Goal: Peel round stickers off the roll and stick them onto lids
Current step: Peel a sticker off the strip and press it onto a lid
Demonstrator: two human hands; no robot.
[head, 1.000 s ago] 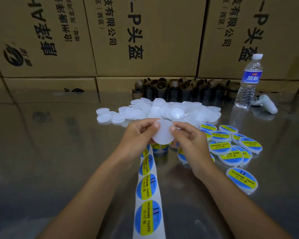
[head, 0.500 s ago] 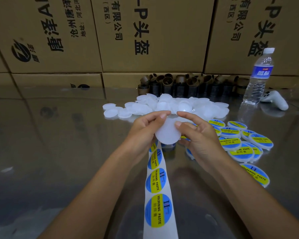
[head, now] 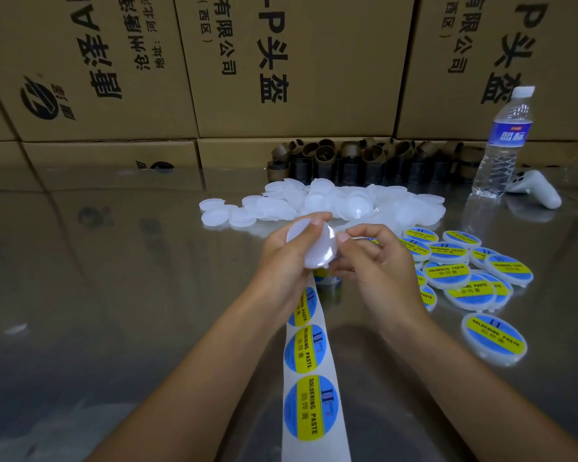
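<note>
Sticker strip point(head: 315, 378) laid flat on bench point(head: 114, 295), nearest the body. Long axis runs from the bottom edge straight away toward the hands. Three stickers point(head: 311, 408) counted in full on it, blue and yellow. A fourth is part-hidden under the hands. "SOLDERING PASTE" print is read along the strip's length.

Above the strip's far end, one lid point(head: 309, 248) is held off the bench, between both hands. It is tilted on edge, with the plain white face turned toward the camera and up-left.
- Left hand point(head: 281, 265): fingers curled round the lid's left side, thumb laid over the top rim.
- Right hand point(head: 377, 265): fingers point(head: 374, 235) curled, lid's right rim pinched by thumb and forefinger.

To the right, labelled lids point(head: 447, 275) lie sticker-up in an overlapping cluster. About eleven are counted; an exact count is blocked by the overlap. One more labelled lid point(head: 494, 338) sits apart, nearer the body.

Beyond the hands is a heap of plain lids point(head: 314, 201), too stacked to count. Behind it, a row of brown cardboard cores point(head: 364, 161) stands on end.

Far right: one water bottle point(head: 504, 141), upright, and one white controller point(head: 534, 190) just beside it. Printed cartons point(head: 281, 61) are stacked at the back.
</note>
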